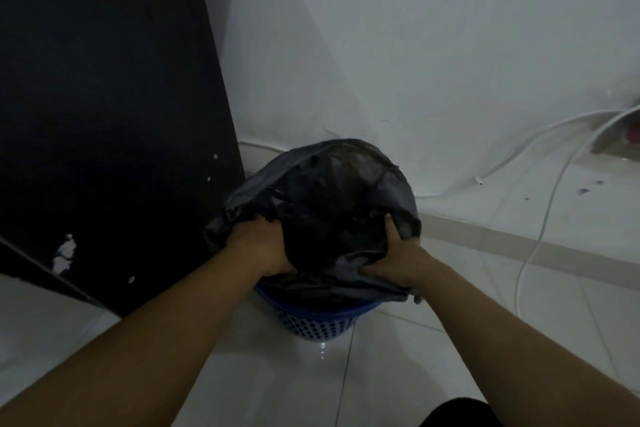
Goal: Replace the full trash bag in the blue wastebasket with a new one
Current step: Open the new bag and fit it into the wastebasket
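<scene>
hands are both closed on the black trash bag (332, 204), which bulges out of the blue wastebasket (322, 322) at centre frame: left hand (258, 246) bunching plastic at the bag's 8 o'clock edge, right hand (394, 263) at its 4 o'clock. step looks like gathering the full bag's mouth. next move likely calls for a straight upward pull, clear of the dark cabinet (104, 114) at 9 o'clock.

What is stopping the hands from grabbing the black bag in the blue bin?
Nothing visible. The left hand and right hand already grip the black trash bag at its near edge, above the blue wastebasket. Nothing shows above the bag.
</scene>
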Demonstrator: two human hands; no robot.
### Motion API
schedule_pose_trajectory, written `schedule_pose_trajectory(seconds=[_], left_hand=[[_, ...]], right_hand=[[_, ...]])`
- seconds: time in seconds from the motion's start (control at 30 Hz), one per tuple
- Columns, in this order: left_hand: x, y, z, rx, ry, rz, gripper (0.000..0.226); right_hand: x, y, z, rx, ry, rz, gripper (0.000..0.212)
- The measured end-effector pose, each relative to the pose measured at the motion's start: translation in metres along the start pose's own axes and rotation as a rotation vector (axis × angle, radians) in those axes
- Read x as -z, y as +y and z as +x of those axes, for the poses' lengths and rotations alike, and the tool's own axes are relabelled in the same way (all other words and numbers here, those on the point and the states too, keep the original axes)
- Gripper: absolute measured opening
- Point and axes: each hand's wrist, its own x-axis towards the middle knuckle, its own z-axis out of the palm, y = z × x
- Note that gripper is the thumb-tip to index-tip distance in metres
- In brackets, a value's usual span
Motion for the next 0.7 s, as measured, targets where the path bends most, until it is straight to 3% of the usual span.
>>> schedule_pose_trajectory(seconds=[0.07,0.13,0.2,0.27,0.33,0.4,0.47,0.57,0.63,0.7], left_hand=[[0.004,0.001,-0.005,0.059,-0.046,0.210,0.111],[0.005,0.002,-0.006,0.102,-0.041,0.382,0.125],[0.001,0.001,-0.003,0.127,-0.035,0.399,0.131],[-0.006,-0.002,0.006,0.170,-0.050,0.285,0.139],[-0.014,-0.007,0.014,0.219,-0.116,0.075,0.149],[-0.023,-0.015,0.020,0.223,-0.170,-0.198,0.154],[-0.031,-0.021,0.025,0.193,-0.115,-0.469,0.154],[-0.036,-0.019,0.035,0.214,0.105,-0.811,0.128],[-0.037,-0.018,0.040,0.260,0.211,-0.795,0.083],[-0.038,-0.018,0.044,0.323,0.276,-0.778,0.053]], right_hand=[[-0.008,-0.002,-0.005,-0.063,0.096,-0.162,0.120],[-0.016,-0.008,-0.005,-0.115,0.285,-0.487,0.109],[-0.023,-0.015,-0.006,0.012,0.458,-0.726,0.077],[-0.026,-0.020,-0.004,0.234,0.543,-0.788,0.048],[-0.030,-0.018,0.004,0.443,0.437,-0.734,0.038],[-0.034,-0.012,0.007,0.514,0.249,-0.517,0.042],[-0.037,-0.006,0.008,0.553,0.237,-0.369,0.061],[-0.044,0.001,0.005,0.599,0.353,-0.321,0.067],[-0.049,0.003,-0.002,0.612,0.425,-0.297,0.058],[-0.053,0.005,-0.007,0.610,0.478,-0.270,0.051]])
